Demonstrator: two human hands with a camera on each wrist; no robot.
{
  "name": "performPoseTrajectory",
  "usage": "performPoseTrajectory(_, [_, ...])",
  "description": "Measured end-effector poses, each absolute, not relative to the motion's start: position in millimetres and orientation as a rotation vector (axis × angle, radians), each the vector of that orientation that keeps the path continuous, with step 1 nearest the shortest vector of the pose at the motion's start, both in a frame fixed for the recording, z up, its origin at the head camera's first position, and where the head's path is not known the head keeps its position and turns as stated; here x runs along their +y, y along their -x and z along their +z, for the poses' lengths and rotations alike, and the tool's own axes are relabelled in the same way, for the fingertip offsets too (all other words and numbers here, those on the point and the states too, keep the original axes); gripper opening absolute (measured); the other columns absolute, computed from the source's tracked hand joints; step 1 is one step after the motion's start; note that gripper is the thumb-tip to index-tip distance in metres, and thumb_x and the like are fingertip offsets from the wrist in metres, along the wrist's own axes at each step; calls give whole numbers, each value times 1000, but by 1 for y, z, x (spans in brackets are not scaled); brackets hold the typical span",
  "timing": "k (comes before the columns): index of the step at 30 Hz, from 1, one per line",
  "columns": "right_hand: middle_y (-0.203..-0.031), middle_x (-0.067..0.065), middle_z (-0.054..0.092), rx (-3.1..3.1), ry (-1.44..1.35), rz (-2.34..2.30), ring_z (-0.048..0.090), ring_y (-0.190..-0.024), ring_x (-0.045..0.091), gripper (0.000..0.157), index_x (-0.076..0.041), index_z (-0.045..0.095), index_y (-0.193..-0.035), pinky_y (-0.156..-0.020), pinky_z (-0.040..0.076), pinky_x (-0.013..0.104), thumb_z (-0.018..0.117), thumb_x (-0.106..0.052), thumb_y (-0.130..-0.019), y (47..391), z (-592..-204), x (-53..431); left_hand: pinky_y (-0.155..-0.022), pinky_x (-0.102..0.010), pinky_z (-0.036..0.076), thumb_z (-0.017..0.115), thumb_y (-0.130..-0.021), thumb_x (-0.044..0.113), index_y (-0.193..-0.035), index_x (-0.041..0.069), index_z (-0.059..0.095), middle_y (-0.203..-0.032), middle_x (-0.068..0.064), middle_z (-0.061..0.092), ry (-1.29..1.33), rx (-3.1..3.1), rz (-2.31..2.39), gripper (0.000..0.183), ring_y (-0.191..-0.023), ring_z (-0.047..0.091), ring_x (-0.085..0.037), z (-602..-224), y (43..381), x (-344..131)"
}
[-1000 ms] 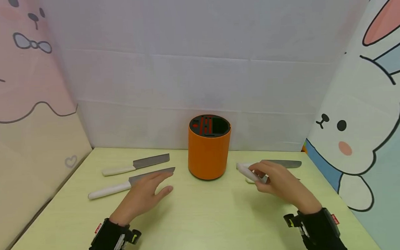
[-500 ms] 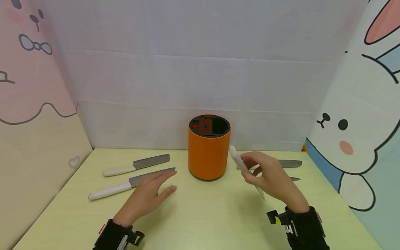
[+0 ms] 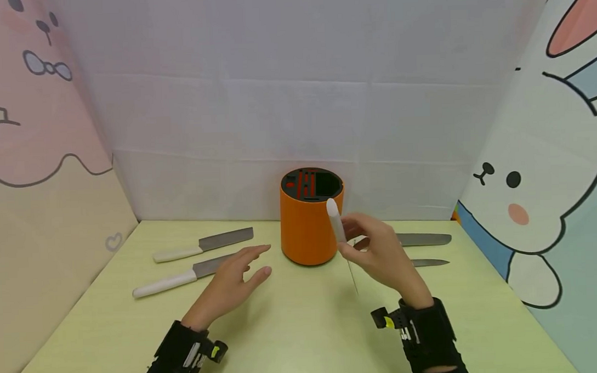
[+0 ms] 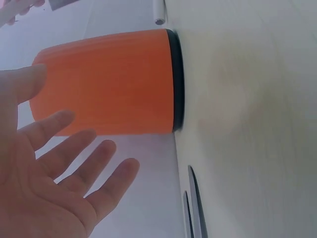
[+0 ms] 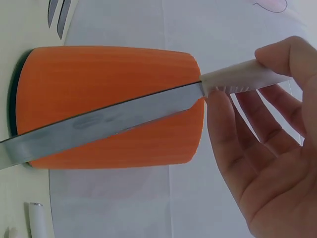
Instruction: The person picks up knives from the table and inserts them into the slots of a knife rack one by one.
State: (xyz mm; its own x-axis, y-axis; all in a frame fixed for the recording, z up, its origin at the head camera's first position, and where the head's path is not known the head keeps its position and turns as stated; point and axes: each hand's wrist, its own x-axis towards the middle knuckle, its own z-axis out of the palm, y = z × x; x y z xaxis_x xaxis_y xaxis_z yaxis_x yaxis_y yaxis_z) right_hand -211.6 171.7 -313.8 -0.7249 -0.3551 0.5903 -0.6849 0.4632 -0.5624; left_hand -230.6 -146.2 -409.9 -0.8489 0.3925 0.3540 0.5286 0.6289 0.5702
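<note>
My right hand pinches the white handle of a kitchen knife between thumb and fingers. The handle points up and the blade down, just in front of the orange knife block. In the right wrist view the long flat blade crosses the block's side. The block's dark top has red slots and a wider dark opening. My left hand hovers with fingers extended and holds nothing. It covers the blade tip of the nearer left knife in the head view.
Behind that knife lies a square-ended cleaver with a white handle. On the right lie a broad knife and a smaller pointed knife, their handles hidden by my right hand. A white wall sheet stands close behind the block.
My right hand has lifted the knife off the right side and carried it left toward the block, turning the handle upward. My left hand has drifted slightly right.
</note>
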Motion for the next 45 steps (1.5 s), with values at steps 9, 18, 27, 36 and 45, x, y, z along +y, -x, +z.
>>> performPoseTrajectory(9, [-103, 10, 61, -2302, -875, 1347, 62, -86, 22, 34, -2, 56, -118, -68, 57, 34, 66, 3, -86, 196, -288, 145, -92, -41, 49, 52, -95, 53, -141, 34, 42, -137, 6, 48, 788, -2618, -1112, 51, -117, 47, -13, -404, 233, -131])
performPoseTrajectory(18, [-106, 13, 59, -2294, -840, 1569, 61, -91, 26, 35, -1, 52, -122, -73, 57, 33, 64, 3, -89, 197, -298, 146, -93, -40, 48, 51, -95, 54, -141, 39, 40, -132, 15, 47, 790, -2624, -1119, 49, -116, 47, -11, -398, 235, -121])
performPoseTrajectory(27, [-107, 13, 58, -2313, -830, 1595, 60, -94, 27, 35, 1, 51, -122, -78, 55, 42, 64, 1, -90, 199, -301, 147, -91, -40, 48, 51, -95, 54, -141, 33, 43, -133, 12, 48, 784, -2613, -1097, 51, -115, 48, -12, -390, 233, -125])
performPoseTrajectory(36, [-103, 12, 61, -2334, -795, 1561, 61, -91, 26, 34, -4, 55, -120, -80, 55, 38, 67, -1, -88, 199, -301, 147, -92, -39, 48, 51, -95, 54, -140, 36, 42, -134, 10, 49, 787, -2603, -1093, 50, -115, 49, -13, -390, 234, -127])
performPoseTrajectory(45, [-100, 11, 63, -2345, -803, 1563, 62, -88, 25, 34, -5, 57, -118, -78, 55, 38, 68, 0, -87, 199, -301, 143, -92, -39, 49, 50, -95, 54, -140, 36, 42, -134, 8, 49, 777, -2601, -1081, 49, -116, 49, -14, -389, 233, -129])
